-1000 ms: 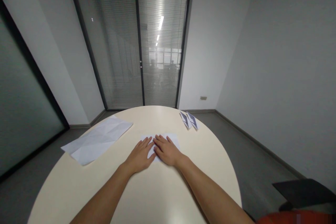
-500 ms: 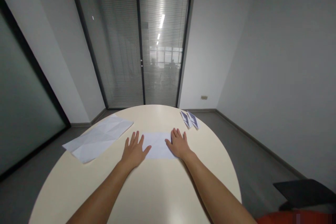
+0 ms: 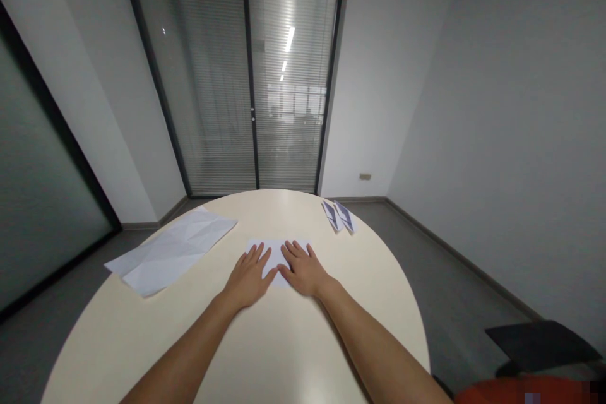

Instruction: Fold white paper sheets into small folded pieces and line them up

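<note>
White paper [image 3: 274,243] on the cream tabletop [image 3: 284,353], left hand [image 3: 249,279] and right hand [image 3: 303,271] both pressed flat on it, fingers spread, thumbs almost touching.

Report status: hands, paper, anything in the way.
Both open: left hand and right hand flat on the folded paper. Paper flat on table. Nothing in the way: creased sheet off left, small folded pieces far right.
</note>
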The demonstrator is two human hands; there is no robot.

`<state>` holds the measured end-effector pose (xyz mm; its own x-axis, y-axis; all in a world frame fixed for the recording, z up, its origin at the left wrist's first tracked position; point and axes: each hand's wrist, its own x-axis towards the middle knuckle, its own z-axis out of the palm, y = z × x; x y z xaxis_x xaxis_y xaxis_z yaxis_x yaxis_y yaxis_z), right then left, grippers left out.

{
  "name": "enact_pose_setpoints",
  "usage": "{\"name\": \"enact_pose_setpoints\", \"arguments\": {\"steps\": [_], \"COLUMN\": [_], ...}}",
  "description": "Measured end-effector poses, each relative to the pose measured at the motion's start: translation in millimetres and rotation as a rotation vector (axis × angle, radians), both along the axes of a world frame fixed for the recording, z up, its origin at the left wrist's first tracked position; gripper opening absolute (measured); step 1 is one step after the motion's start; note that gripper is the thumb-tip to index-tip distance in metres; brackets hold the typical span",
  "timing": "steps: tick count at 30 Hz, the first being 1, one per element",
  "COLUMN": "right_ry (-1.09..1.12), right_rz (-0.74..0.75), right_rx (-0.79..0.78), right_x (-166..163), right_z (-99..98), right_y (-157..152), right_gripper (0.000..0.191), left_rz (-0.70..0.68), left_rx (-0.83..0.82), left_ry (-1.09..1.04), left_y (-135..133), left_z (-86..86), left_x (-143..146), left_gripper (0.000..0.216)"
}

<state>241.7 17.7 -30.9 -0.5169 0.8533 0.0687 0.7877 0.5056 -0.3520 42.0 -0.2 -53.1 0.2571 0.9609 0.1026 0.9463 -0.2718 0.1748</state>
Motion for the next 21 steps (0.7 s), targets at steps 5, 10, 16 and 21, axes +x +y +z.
{"name": "enact_pose_setpoints", "arguments": {"steps": [5,10,16,21], "right_ry": [-0.07,-0.093,-0.034,0.052], "right_rz": [-0.192,-0.298,-0.211,0.053], "right_rx": [-0.07,-0.054,0.157,0.055], "right_x": [10,20,15,2], "right_z": [-1.7,-1.9,5.4,4.8], "right_y": [5,11,8,-1], "right_gripper": [0.083,0.084,0.064,0.054], "left_rz": [0.132,0.188,0.016,-0.036], "left_rx": [-0.041,0.176,0.1,0.017], "left_ry": [0.062,0.08,-0.056,-0.024], "left_y": [3,-3,-7,-3], "left_z": [4.7,7.5,-1.4,-3.3], "left_x": [-10,-8,12,4], "left_gripper": [0.075,0.069,0.073,0.069]}}
